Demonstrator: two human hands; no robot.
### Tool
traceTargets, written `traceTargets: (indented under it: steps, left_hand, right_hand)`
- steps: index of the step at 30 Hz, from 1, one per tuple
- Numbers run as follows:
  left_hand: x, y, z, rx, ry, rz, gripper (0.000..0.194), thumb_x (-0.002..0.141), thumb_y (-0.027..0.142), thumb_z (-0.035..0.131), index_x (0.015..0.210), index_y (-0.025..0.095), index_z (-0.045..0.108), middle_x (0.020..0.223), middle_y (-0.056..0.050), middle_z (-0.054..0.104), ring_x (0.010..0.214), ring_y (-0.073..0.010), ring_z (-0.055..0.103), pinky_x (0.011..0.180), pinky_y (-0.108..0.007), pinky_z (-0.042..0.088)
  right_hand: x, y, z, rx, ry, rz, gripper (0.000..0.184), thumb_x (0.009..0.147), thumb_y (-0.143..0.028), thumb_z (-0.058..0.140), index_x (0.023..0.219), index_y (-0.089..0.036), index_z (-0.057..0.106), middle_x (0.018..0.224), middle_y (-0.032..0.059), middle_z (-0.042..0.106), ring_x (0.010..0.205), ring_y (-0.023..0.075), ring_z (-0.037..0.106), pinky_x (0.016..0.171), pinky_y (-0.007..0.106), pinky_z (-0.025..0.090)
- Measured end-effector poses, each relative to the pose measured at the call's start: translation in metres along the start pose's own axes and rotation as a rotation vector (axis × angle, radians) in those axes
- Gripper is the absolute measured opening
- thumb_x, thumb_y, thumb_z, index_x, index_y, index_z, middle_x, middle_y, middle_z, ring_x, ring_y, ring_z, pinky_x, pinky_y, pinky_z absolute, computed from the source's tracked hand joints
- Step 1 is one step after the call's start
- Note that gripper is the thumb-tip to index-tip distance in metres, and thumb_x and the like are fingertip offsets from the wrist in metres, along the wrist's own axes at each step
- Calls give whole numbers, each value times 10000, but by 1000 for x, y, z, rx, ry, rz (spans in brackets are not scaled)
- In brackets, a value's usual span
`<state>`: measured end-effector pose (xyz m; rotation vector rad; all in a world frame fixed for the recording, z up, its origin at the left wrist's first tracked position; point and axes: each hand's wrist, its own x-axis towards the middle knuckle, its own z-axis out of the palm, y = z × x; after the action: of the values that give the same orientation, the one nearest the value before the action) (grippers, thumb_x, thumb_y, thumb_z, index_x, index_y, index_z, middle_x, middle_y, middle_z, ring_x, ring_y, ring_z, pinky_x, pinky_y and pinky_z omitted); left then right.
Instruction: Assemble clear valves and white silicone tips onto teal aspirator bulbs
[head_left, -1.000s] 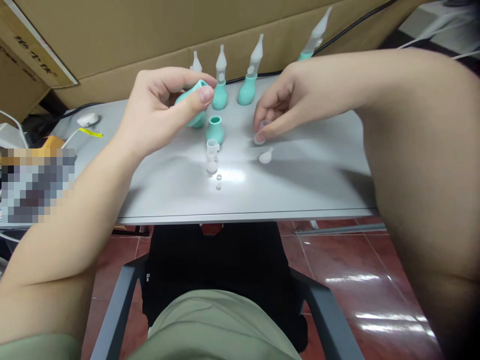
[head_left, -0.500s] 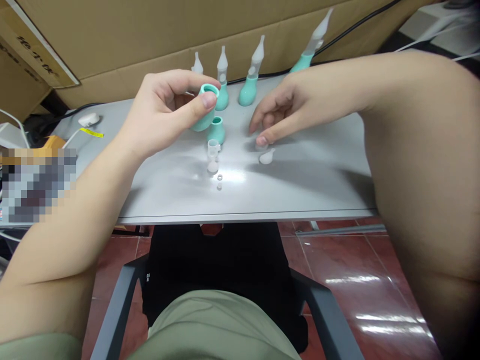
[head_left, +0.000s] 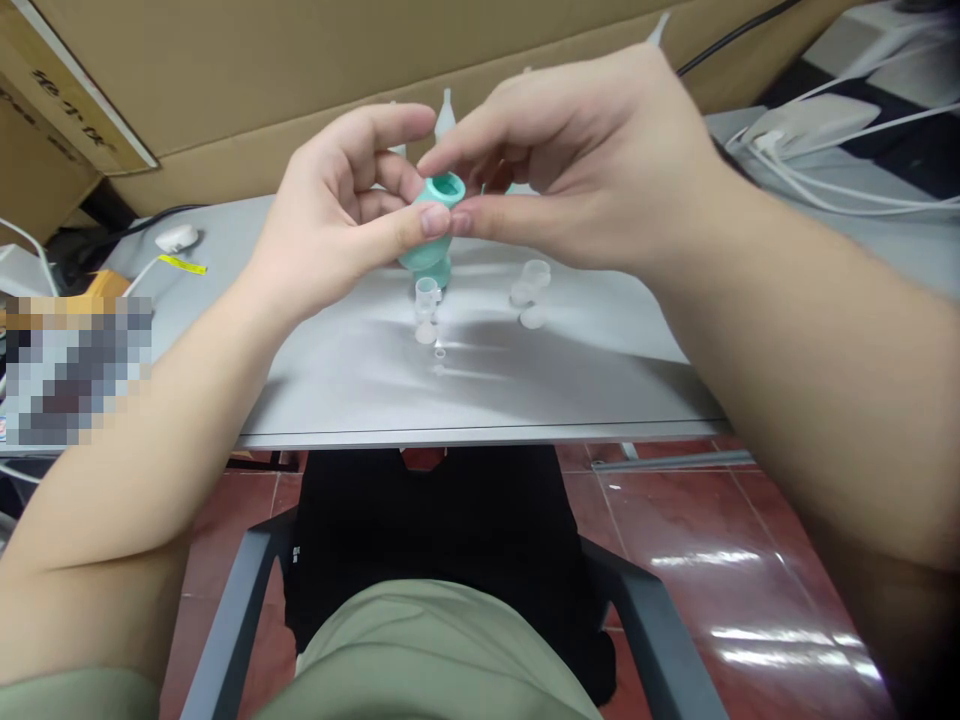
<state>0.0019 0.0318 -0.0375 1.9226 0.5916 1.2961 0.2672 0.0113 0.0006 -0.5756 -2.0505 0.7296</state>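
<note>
My left hand (head_left: 345, 190) holds a teal rubber squeeze bulb (head_left: 433, 225) above the table, its round opening facing up. At the bulb's rim, the thumb and index finger of my right hand (head_left: 555, 165) pinch its right side. Just below and behind stands a second teal bulb (head_left: 435, 272), partly covered by the held one. In front of it are a clear plastic connector (head_left: 427, 292), a whitish nozzle piece (head_left: 426, 332) and a tiny ring (head_left: 440, 353). To the right lie another clear connector (head_left: 535, 272) and a white nozzle piece (head_left: 532, 317).
Assembled teal nasal aspirators stand at the back, mostly behind my hands; one white tip (head_left: 445, 115) shows. A cardboard wall (head_left: 262, 80) closes off the rear. White cables (head_left: 825, 185) and a white plug (head_left: 178, 238) lie at the sides. The table's front edge (head_left: 480, 435) faces me.
My right hand has moved left and up from the clear parts to the bulb in my left hand. The bulb has shifted slightly right, and the connector pieces on the right are uncovered.
</note>
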Motion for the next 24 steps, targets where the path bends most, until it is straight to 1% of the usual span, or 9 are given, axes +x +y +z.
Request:
traceTargets:
  steps: [3,6,8,10,12,14,19,22,24]
  left_hand:
    - [-5,2,0,31,-14,-37,833,860,683,1191,1510,318,820,1266,-81,907,1003,-293,911,759,-454,770]
    - [-6,-2,-8,58,33,87,749,921,738,1156,1513,370,882,1310,-72,900,962,-282,895,682,-444,733]
    - [-3,-9,-16,100,66,178,638,978,733,1123,1473,380,928,1232,-66,893,934,-268,860,619,-415,661]
    - [2,-16,-22,142,51,240,527,1005,701,1109,1400,384,964,1119,-56,875,901,-249,802,606,-408,619]
    - [5,-24,-24,155,34,309,449,996,685,1108,1319,398,988,1038,-39,849,844,-217,726,666,-429,630]
    - [6,-29,-24,166,29,330,437,1013,704,1075,1296,379,1001,1053,-44,864,834,-203,696,718,-433,628]
    - [0,-29,-23,264,5,329,495,1068,751,999,1283,305,990,1062,-79,884,848,-211,709,742,-418,615]
    - [-2,-27,-25,295,-4,307,336,1077,608,978,1274,337,992,1079,-75,909,880,-240,746,761,-445,624]
    - [-4,-26,-26,296,2,302,282,1054,561,980,1248,357,995,1071,-69,918,873,-250,759,733,-451,610]
  right_hand:
    - [-1,-7,-3,40,27,86,252,902,-418,1130,1007,-309,928,1154,-27,883,1049,197,780,1056,357,660]
    - [-2,-17,-13,38,156,171,415,787,-473,1199,978,-299,875,1154,1,884,1074,225,754,1081,370,668]
    - [-1,-20,-23,-91,191,272,407,811,-464,1191,971,-315,848,1172,19,883,1088,252,738,1094,400,667]
    - [2,-18,-36,-305,86,415,206,957,-330,1062,1029,-304,870,1092,38,853,1016,256,732,1047,445,649]
    - [6,-11,-47,-537,-71,541,181,971,-163,999,1037,-275,874,989,45,822,931,257,701,1038,504,602]
    - [9,0,-55,-643,-214,619,179,996,-151,989,1047,-275,870,1003,51,846,937,285,737,1059,543,595]
    - [11,15,-63,-695,-379,605,194,1068,-274,1016,1221,-289,899,1140,50,915,956,294,783,967,508,566]
    - [9,11,-67,-676,-349,550,296,1059,-331,1076,1303,-284,916,1165,45,926,979,278,793,933,483,544]
    - [7,8,-73,-667,-299,494,227,1084,-360,1064,1252,-289,930,1083,30,905,930,252,761,885,467,524]
